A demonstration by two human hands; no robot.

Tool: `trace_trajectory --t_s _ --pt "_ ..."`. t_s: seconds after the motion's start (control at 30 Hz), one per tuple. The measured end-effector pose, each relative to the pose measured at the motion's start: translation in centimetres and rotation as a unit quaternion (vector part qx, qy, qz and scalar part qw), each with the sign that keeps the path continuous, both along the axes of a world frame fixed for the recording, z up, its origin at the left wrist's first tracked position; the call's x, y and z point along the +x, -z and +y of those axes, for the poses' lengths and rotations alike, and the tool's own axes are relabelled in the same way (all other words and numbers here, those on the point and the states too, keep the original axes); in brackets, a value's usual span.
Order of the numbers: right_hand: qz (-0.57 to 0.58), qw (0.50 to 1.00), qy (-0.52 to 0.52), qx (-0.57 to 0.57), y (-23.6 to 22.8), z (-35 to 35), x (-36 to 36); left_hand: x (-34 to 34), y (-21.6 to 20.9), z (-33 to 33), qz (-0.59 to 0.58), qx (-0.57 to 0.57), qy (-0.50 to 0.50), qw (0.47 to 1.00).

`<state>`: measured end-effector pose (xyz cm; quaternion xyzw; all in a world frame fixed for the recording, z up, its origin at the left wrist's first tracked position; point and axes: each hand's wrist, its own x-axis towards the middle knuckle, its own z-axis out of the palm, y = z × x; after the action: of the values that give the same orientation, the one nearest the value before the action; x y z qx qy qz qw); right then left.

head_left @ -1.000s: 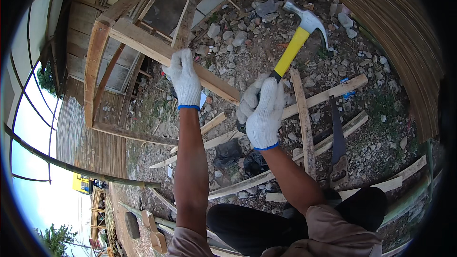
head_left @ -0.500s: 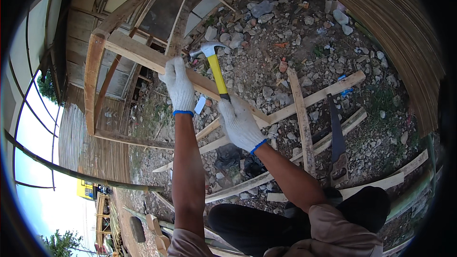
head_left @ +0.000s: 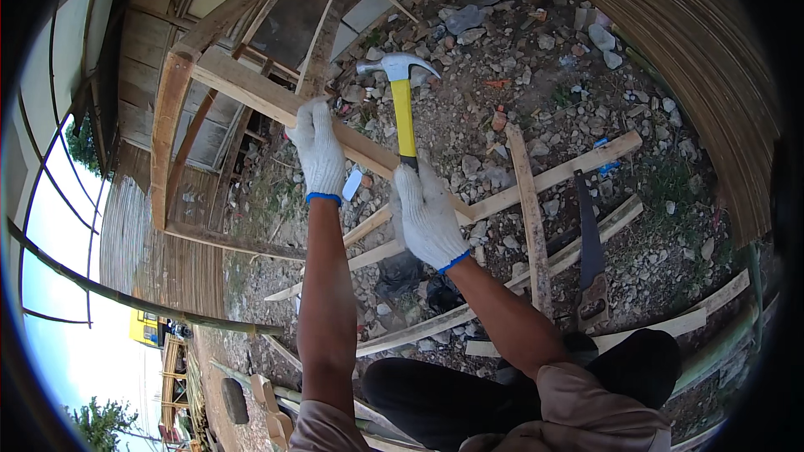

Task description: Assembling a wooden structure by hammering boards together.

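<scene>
Both hands wear white knit gloves with blue cuffs. My right hand [head_left: 427, 213] is closed round the dark lower end of a claw hammer [head_left: 404, 121], which has a yellow handle and a metal head. The hammer's head is raised beyond the beam, clear of my left hand. My left hand [head_left: 321, 151] lies against a wooden beam [head_left: 243, 88], fingers bent together at its upper edge; whatever is between the fingertips is hidden. That beam belongs to a wooden frame with an upright post [head_left: 170, 117] at its left end.
A handsaw [head_left: 590, 234] lies at the right, beside crossed wooden strips [head_left: 529, 209]. Stones and rubble [head_left: 494, 92] cover the ground, with black plastic [head_left: 400, 274] near the middle. A slatted panel [head_left: 670, 59] stands at the far right, and a bamboo pole [head_left: 142, 305] crosses at the left.
The hammer's head has swung right and away from my left hand, its handle now more upright. My right hand has shifted slightly. My left hand stays at the beam.
</scene>
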<state>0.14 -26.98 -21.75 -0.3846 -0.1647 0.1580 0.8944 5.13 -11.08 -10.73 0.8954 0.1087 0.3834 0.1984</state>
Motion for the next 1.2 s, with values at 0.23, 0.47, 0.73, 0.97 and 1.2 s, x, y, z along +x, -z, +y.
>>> trace_trajectory --t_s 0.23,0.47,0.73,0.97,1.2 --pt "0.059 0.995 -0.08 0.018 0.9 -0.1 0.0 -1.5 -0.8 -0.7 0.022 0.199 -0.062 0.978" --pt "-0.081 0.988 0.013 -0.128 1.2 1.5 0.6 -0.8 -1.2 -1.2 -0.007 0.127 -0.063 0.99" --pt "0.19 0.951 -0.056 0.237 -0.7 -1.9 1.1 -0.3 -0.1 -1.0 -0.024 0.177 -0.15 0.972" --pt "-0.048 0.996 -0.055 -0.044 2.2 1.8 2.0 0.0 -0.2 -1.0 -0.028 0.18 -0.143 0.973" --pt "0.059 0.993 -0.048 0.095 0.0 -0.7 1.8 0.1 -0.4 -1.3 -0.011 0.167 -0.15 0.974"
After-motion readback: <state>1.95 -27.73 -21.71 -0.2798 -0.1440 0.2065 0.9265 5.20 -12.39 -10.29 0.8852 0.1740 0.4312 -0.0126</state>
